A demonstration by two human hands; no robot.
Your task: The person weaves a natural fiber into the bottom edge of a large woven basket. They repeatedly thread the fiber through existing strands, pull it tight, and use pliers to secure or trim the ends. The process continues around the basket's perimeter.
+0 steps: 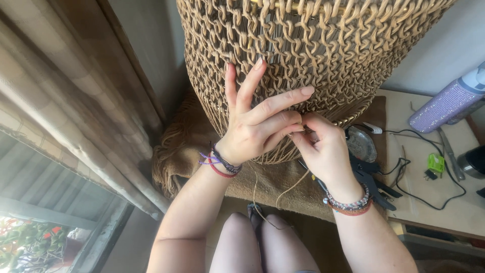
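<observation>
A large woven basket-like shade of tan cord (313, 45) fills the upper middle. My left hand (257, 119) rests against its lower wall, three fingers spread upward and the lower fingers curled, pinching cord at the rim. My right hand (323, 149) meets it there, its fingertips pinched on a thin tan cord (290, 189) that trails down toward my lap. Both wrists carry beaded bracelets. The exact pinch point is hidden between the fingers.
A tan fringed cloth (189, 146) lies under the shade. To the right is a table (454, 212) with a black tool (374, 179), a black cable, a small green object (435, 163), a glittery purple bottle (447, 103) and a round metal dish (361, 144). Curtain and window at left.
</observation>
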